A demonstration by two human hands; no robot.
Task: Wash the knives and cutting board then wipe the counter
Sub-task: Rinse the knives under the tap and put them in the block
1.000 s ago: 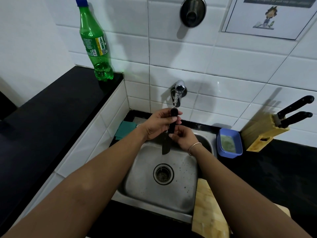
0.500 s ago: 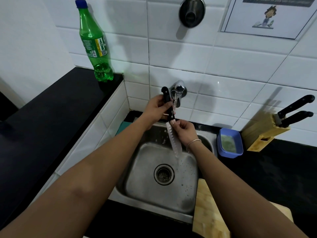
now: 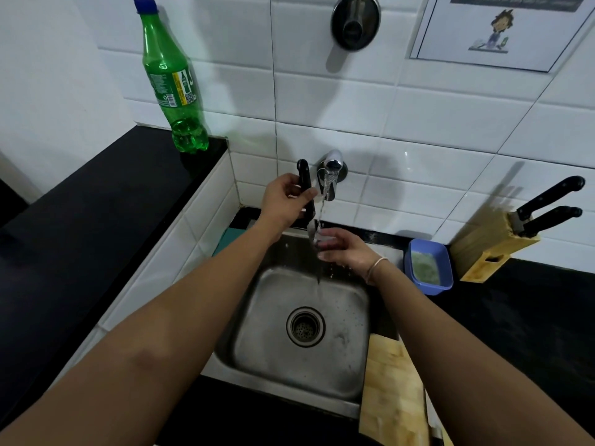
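My left hand (image 3: 286, 201) grips the black handle of a knife (image 3: 305, 185), held upright under the running tap (image 3: 331, 175) with the blade pointing down into the steel sink (image 3: 351, 391). My right hand (image 3: 344, 251) touches the wet blade with relaxed fingers, in the stream of water. A wooden cutting board (image 3: 392, 394) lies over the sink's right front corner, partly under my right forearm. Two more black-handled knives (image 3: 547, 204) stand in a wooden knife block (image 3: 492, 249) at the right.
A blue tub (image 3: 428, 268) with greenish soap sits right of the sink. A green bottle (image 3: 174, 82) stands on the raised black counter (image 3: 96, 204) at the left. A teal sponge (image 3: 230, 236) lies behind my left arm. Black counter (image 3: 531, 317) extends to the right.
The knife has been lifted and its handle shifted left of the tap, so the water now runs onto the blade. My right hand slid lower along the blade.
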